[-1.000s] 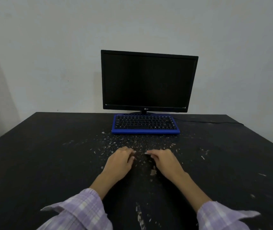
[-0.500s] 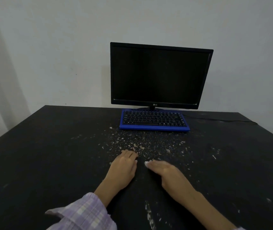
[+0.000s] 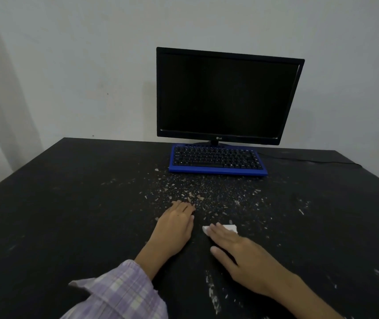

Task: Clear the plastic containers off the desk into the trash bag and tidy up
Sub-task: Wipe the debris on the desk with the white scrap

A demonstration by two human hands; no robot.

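Here my right hand [image 3: 241, 252] pressed flat fingers on a white tissue [image 3: 228, 227] to wipe crumbs [image 3: 190, 194], while my left hand [image 3: 176, 226] lay flat, steadying.

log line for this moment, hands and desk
stage: wiping crumbs | left hand: flat on desk | right hand: pressing white cloth | crumbs: before keyboard | containers: none visible

Black desk [image 3: 69, 203] littered with pale crumbs [image 3: 190, 192] near its middle.

keyboard [image 3: 217, 160] before monitor [image 3: 226, 95], crumbs [image 3: 197, 192] before keyboard.
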